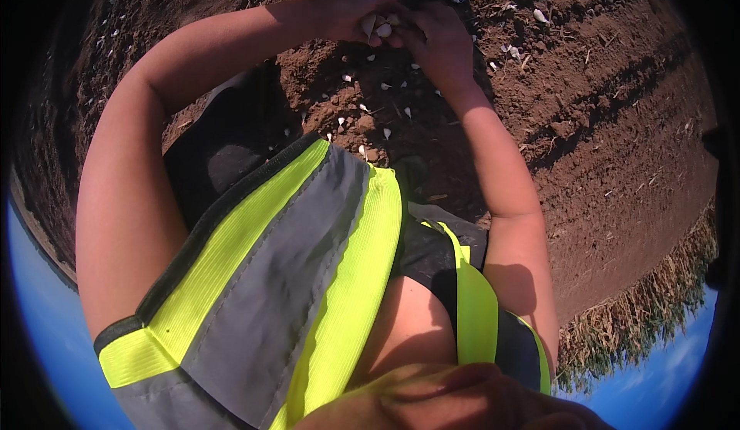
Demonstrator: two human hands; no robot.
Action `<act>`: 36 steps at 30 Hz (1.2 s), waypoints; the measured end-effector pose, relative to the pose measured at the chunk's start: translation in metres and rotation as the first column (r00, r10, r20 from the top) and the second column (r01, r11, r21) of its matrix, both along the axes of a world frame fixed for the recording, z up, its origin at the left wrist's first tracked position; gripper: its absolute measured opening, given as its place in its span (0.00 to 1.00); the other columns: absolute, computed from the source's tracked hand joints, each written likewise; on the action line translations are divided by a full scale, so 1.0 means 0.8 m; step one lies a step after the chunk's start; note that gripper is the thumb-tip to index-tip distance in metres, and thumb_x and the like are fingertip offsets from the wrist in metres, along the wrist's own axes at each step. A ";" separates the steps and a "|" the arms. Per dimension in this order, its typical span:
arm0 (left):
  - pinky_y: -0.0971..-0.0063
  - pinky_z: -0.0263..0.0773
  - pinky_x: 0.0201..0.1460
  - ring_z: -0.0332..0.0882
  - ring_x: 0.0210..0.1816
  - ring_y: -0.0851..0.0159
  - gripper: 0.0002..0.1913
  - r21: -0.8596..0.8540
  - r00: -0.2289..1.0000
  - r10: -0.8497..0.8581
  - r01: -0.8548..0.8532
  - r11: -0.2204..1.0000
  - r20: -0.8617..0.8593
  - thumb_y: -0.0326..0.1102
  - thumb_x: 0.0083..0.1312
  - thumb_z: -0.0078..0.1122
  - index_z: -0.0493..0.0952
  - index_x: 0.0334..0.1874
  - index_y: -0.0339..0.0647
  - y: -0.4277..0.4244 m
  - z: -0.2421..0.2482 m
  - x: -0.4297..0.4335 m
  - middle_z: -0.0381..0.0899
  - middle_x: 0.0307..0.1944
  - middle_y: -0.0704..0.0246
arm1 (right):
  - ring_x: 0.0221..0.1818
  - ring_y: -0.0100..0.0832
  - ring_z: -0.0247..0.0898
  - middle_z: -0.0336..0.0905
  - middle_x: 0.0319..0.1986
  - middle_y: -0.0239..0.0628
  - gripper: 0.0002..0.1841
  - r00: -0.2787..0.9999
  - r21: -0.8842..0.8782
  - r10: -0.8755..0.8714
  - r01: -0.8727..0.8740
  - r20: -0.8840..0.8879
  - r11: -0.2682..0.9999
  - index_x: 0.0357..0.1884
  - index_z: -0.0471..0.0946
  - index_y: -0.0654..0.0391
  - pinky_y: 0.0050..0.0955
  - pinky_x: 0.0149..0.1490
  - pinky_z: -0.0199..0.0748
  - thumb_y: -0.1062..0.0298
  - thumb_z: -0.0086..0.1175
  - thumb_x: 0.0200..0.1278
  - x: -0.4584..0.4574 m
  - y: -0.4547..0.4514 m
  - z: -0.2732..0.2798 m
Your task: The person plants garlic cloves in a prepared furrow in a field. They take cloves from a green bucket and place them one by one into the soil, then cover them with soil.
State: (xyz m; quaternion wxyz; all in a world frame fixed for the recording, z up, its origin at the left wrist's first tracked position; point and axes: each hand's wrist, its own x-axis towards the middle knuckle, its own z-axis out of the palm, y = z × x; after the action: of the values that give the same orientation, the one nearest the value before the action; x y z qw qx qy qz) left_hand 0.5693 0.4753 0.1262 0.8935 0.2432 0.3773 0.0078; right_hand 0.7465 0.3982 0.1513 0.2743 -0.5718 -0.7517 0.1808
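Several garlic cloves (383, 27) lie in my left hand (361, 16), which is cupped around them at the top of the view. My right hand (442, 45) meets it from the right, its fingers bent at the edge of the cloves. Whether the right fingers pinch a clove cannot be told, as shade and the hand itself hide the fingertips. Below both hands, pale garlic cloves (387, 134) are spread over brown, crumbly soil (326, 115), some of them standing with a tip up.
More cloves (540, 16) lie on the sunlit soil at the upper right, and others dot the ground at the far left. A furrow (584, 123) runs across the right side. Dark-clothed legs (225, 158) flank the soil below my hands. Dry plants (642, 308) edge the field.
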 end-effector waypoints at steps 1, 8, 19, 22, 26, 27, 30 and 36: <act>0.85 0.71 0.23 0.82 0.34 0.67 0.25 0.016 1.000 -0.017 0.016 1.000 0.018 0.54 0.71 0.39 0.72 0.49 0.36 0.003 -0.006 0.001 0.81 0.35 0.64 | 0.41 0.43 0.72 0.75 0.34 0.39 0.13 1.000 -0.003 -0.014 0.014 -0.019 1.000 0.38 0.80 0.53 0.37 0.45 0.72 0.61 0.60 0.49 0.000 -0.002 0.000; 0.85 0.69 0.23 0.81 0.34 0.70 0.26 -0.011 0.990 -0.072 0.074 0.997 0.121 0.55 0.71 0.38 0.72 0.49 0.36 0.023 -0.026 0.017 0.82 0.36 0.65 | 0.41 0.29 0.75 0.77 0.34 0.34 0.15 0.723 -0.532 -0.372 0.007 -0.583 0.847 0.45 0.76 0.60 0.29 0.45 0.72 0.67 0.59 0.56 0.002 0.004 -0.012; 0.80 0.65 0.17 0.75 0.20 0.74 0.21 0.531 0.860 -0.162 0.436 0.727 -0.485 0.53 0.67 0.49 0.76 0.35 0.39 0.045 -0.064 -0.009 0.74 0.18 0.71 | 0.31 0.22 0.73 0.78 0.31 0.32 0.10 0.311 -0.645 -0.657 0.156 -0.687 0.748 0.41 0.76 0.63 0.18 0.36 0.72 0.76 0.59 0.56 0.098 0.038 -0.058; 0.77 0.64 0.16 0.72 0.15 0.74 0.23 0.571 0.822 -0.114 0.480 0.665 -0.558 0.55 0.65 0.50 0.76 0.29 0.39 0.054 -0.086 -0.012 0.73 0.14 0.71 | 0.28 0.20 0.73 0.79 0.28 0.32 0.10 0.392 -0.556 -0.704 0.434 -0.593 0.709 0.39 0.79 0.64 0.18 0.34 0.72 0.76 0.60 0.54 0.165 0.075 -0.088; 0.77 0.64 0.16 0.69 0.10 0.73 0.27 0.573 0.796 -0.069 0.490 0.657 -0.602 0.58 0.63 0.51 0.75 0.21 0.38 0.058 -0.093 -0.005 0.71 0.10 0.71 | 0.32 0.20 0.75 0.82 0.31 0.32 0.11 0.772 -0.243 -0.602 0.555 -0.206 0.795 0.38 0.81 0.61 0.19 0.39 0.73 0.73 0.63 0.51 0.229 0.134 -0.123; 0.76 0.64 0.16 0.69 0.09 0.73 0.27 0.581 0.807 -0.071 0.480 0.658 -0.586 0.58 0.63 0.51 0.74 0.20 0.38 0.059 -0.092 -0.002 0.72 0.09 0.70 | 0.32 0.23 0.77 0.83 0.30 0.32 0.12 0.817 -0.208 -0.561 0.530 -0.134 0.822 0.37 0.82 0.56 0.23 0.39 0.73 0.65 0.65 0.49 0.236 0.144 -0.128; 0.76 0.63 0.16 0.68 0.09 0.72 0.27 0.570 0.789 -0.019 0.459 0.682 -0.614 0.57 0.63 0.52 0.74 0.19 0.36 0.056 -0.093 0.002 0.71 0.08 0.70 | 0.34 0.34 0.79 0.83 0.30 0.31 0.12 0.863 -0.078 -0.452 0.478 0.227 0.875 0.33 0.82 0.45 0.30 0.39 0.74 0.53 0.63 0.49 0.244 0.174 -0.141; 0.74 0.64 0.15 0.68 0.08 0.69 0.26 0.619 0.804 -0.084 0.515 0.592 -0.589 0.53 0.64 0.54 0.72 0.17 0.36 0.058 -0.111 0.003 0.70 0.07 0.68 | 0.32 0.38 0.75 0.77 0.26 0.31 0.05 0.790 0.138 -0.295 0.262 0.538 0.955 0.25 0.78 0.46 0.37 0.33 0.73 0.58 0.59 0.48 0.234 0.186 -0.175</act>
State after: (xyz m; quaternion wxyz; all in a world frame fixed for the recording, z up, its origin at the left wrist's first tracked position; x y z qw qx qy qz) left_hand 0.5719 0.5215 0.0371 0.5652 0.6475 0.5081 -0.0562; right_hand 0.9339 0.5474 0.0112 0.0851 -0.6958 -0.7110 -0.0558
